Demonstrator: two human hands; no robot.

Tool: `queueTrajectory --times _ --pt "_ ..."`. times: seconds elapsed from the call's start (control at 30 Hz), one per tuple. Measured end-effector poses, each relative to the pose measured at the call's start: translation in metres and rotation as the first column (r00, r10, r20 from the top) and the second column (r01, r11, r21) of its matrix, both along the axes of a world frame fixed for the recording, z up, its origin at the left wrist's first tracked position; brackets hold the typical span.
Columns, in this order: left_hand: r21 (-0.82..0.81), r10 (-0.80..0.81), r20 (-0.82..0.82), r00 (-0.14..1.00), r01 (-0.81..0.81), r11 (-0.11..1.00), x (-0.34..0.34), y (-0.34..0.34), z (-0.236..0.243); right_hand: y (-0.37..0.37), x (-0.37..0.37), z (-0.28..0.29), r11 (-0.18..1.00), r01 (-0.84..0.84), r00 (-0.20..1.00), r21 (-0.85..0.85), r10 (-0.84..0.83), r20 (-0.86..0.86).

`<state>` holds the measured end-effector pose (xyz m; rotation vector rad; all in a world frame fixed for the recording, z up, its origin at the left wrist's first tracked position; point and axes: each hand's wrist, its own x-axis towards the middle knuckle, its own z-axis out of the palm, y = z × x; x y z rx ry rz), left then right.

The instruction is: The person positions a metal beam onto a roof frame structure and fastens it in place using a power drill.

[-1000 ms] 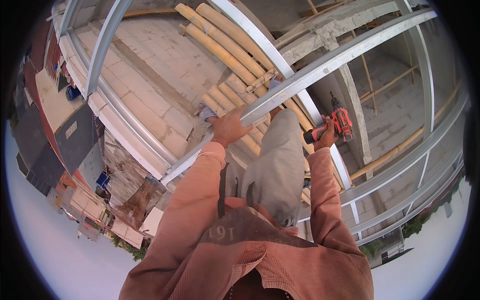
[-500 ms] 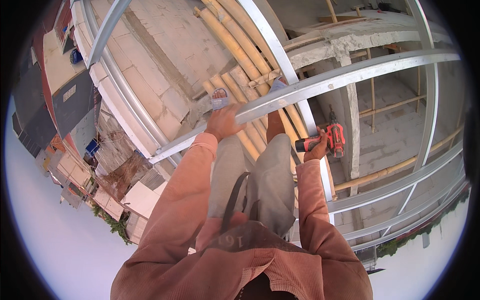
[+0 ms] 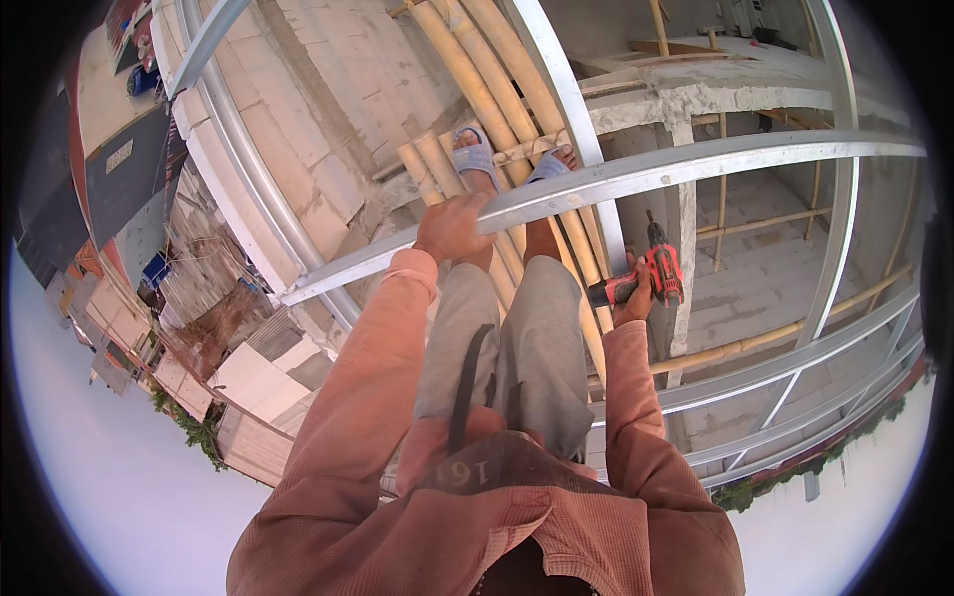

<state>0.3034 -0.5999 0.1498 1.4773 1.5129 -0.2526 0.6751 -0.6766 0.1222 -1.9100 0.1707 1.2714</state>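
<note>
My left hand [image 3: 455, 228] is wrapped over a silvery metal channel beam [image 3: 676, 171] that crosses in front of my knees. In my right hand [image 3: 636, 294] is a red and black cordless drill [image 3: 662, 270], gripped by its handle, with its bit end pointing away from me. The drill hangs beyond a second metal beam [image 3: 556, 74], apart from the crossing beam. Below, my feet in blue-grey sandals [image 3: 475, 157] stand on a bundle of yellow bamboo poles [image 3: 467, 70].
A pale block wall [image 3: 308, 139] lies to the left, edged by a metal rail [image 3: 248, 169]. Rooftops [image 3: 209, 268] drop away beyond it. At right, more metal framing [image 3: 845, 228] spans rough concrete beams [image 3: 686, 228] and a lower floor, with bamboo poles [image 3: 745, 348] running across.
My left foot has moved right along the bamboo, closer to my right foot. My left hand stays on the beam and my right hand keeps the drill. The whole view has shifted slightly.
</note>
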Motion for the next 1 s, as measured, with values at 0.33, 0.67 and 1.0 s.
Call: queueTrajectory --times 0.33,0.67,1.0 --pt "0.088 -0.043 -0.034 0.998 0.046 0.995 0.002 -0.003 0.003 -0.024 0.04 0.065 0.943 -0.303 0.945 -0.136 0.316 0.086" --pt "-0.123 0.153 0.492 0.857 -0.106 0.987 0.134 -0.068 0.132 -0.039 0.017 0.133 0.847 -0.482 0.852 -0.222 0.512 0.104" --pt "0.137 -0.238 0.335 0.912 0.203 0.97 0.165 -0.133 0.08 -0.06 0.01 0.141 0.848 -0.488 0.84 -0.205 0.52 0.153"
